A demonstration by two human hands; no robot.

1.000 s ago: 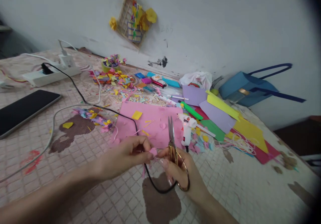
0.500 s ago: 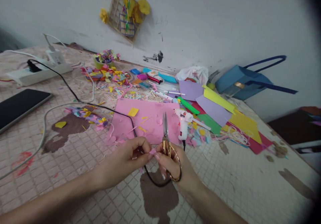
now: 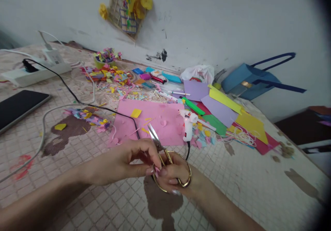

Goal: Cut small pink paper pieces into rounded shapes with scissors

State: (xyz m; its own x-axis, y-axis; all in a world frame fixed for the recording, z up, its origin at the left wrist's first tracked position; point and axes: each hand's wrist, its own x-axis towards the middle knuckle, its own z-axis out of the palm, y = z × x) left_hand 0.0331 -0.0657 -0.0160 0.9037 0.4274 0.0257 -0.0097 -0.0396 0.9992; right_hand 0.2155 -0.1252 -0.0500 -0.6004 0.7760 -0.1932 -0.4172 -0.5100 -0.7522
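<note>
My left hand point(image 3: 139, 160) is closed in a pinch on a small piece of pink paper point(image 3: 156, 170). Its fingertips meet those of my right hand point(image 3: 176, 174), which also touches the paper. Gold-handled scissors point(image 3: 154, 134) hang on my right hand, their blades pointing up and to the left, close together. Behind the hands lies a pink sheet point(image 3: 165, 125) with paper scraps and a yellow square point(image 3: 136, 113) on it. A white glue gun point(image 3: 188, 125) rests at the sheet's right edge.
A black cable point(image 3: 103, 108) crosses the table toward my hands. At left are a phone point(image 3: 23, 106) and a white power strip point(image 3: 33, 73). Coloured sheets point(image 3: 219, 106) and a blue bag point(image 3: 250, 82) lie at right; a heap of paper scraps point(image 3: 108, 74) is at the back.
The scissors have tilted left from nearly upright, and their loops have spread apart. My right hand has turned, fingers curling. The pinched pink paper stays between my fingertips, slightly lower.
</note>
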